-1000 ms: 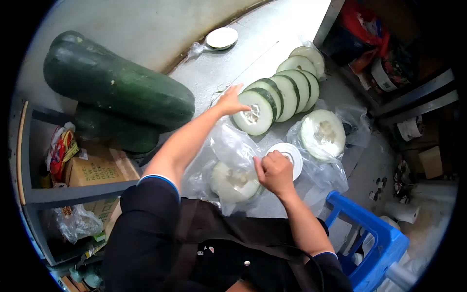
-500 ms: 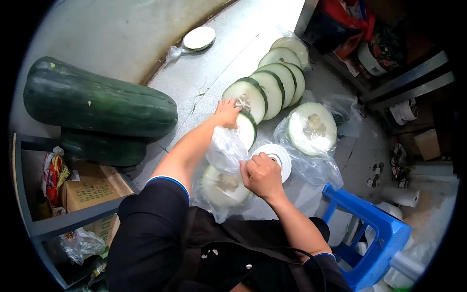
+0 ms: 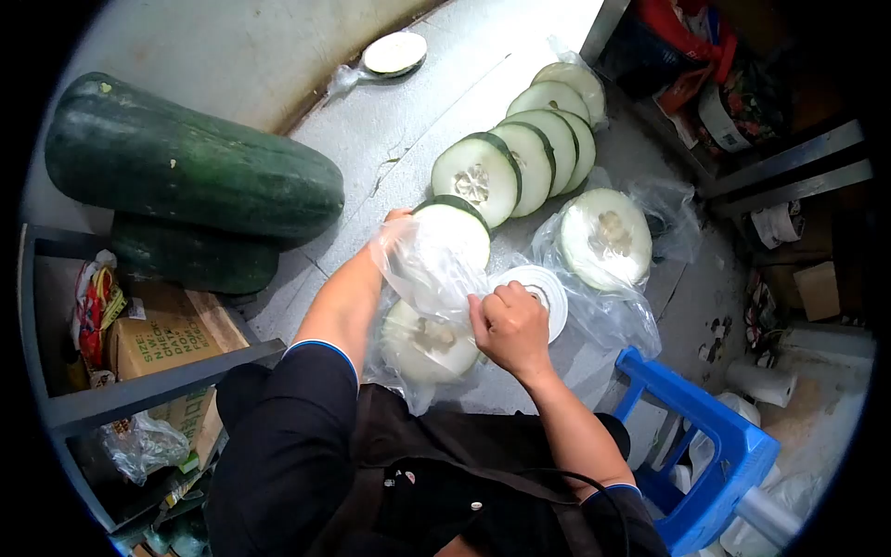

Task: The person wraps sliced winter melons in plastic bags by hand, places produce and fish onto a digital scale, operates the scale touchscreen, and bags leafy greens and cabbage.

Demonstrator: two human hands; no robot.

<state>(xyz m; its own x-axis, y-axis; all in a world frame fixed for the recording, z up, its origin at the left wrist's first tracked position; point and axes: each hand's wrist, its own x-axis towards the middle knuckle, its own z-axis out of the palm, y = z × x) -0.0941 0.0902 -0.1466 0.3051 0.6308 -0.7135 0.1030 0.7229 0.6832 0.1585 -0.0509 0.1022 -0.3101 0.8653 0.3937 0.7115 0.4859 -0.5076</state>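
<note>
My left hand [image 3: 395, 217] grips the edge of a thick winter melon slice [image 3: 455, 232], its fingers mostly hidden behind the slice and clear plastic. My right hand [image 3: 512, 325] is closed in a pinch on the rim of a clear plastic bag [image 3: 418, 269], which stretches across the lower part of that slice. Below the bag, a plastic-covered winter melon slice [image 3: 422, 348] lies flat. A white round object with concentric rings [image 3: 549, 292] sits behind my right hand. Several cut slices [image 3: 473, 176] lean in a row beyond my left hand.
Two whole winter melons [image 3: 195, 172] lie at the left. A slice on plastic [image 3: 603, 241] lies at the right, and a small end piece [image 3: 394, 54] at the back. A blue stool [image 3: 705, 436] stands lower right; a cardboard box [image 3: 172, 339] sits on the left shelf.
My left hand has drawn the slice away from the row and toward me, tilting its pale face up. My right hand has shifted slightly right, pulling the bag over the slice's lower edge.
</note>
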